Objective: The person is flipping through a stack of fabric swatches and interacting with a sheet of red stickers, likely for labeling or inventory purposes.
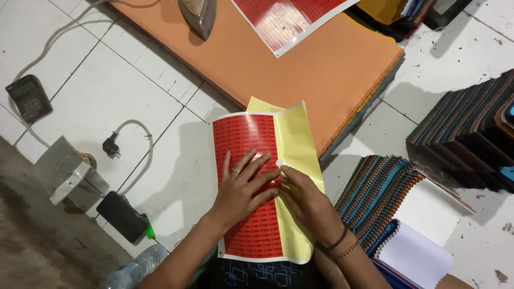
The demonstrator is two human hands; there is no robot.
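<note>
Sheet of red stickers (pixel 249 176) lies on the white tiled floor (pixel 128 96), just below the near edge of the orange pad (pixel 321 69), with its lower edge at the person's lap. Small dark rows of print cover the red face; I cannot make them out. Along its right side a strip of yellow backing paper (pixel 297 150) is bared, and a yellow corner stands up behind the top edge.

The left hand (pixel 241 187) lies flat on the red face, fingers spread, a ring on one of them. The right hand (pixel 305 200) rests on the yellow strip, its fingertips pressed together at the line where red meets yellow, pinching what looks like the edge of the red layer; the hands touch there.

A second red sheet with a white border (pixel 284 21) lies at the far edge of the orange pad, beside an iron (pixel 198 16). Right of the hands stand stacks of striped fabric pieces (pixel 377 195), with white paper (pixel 415 251) beside them. On the left of the floor are a calculator (pixel 29 97), a plug on a cord (pixel 112 145), a black adapter (pixel 122 215) and a plastic bottle (pixel 134 267).
</note>
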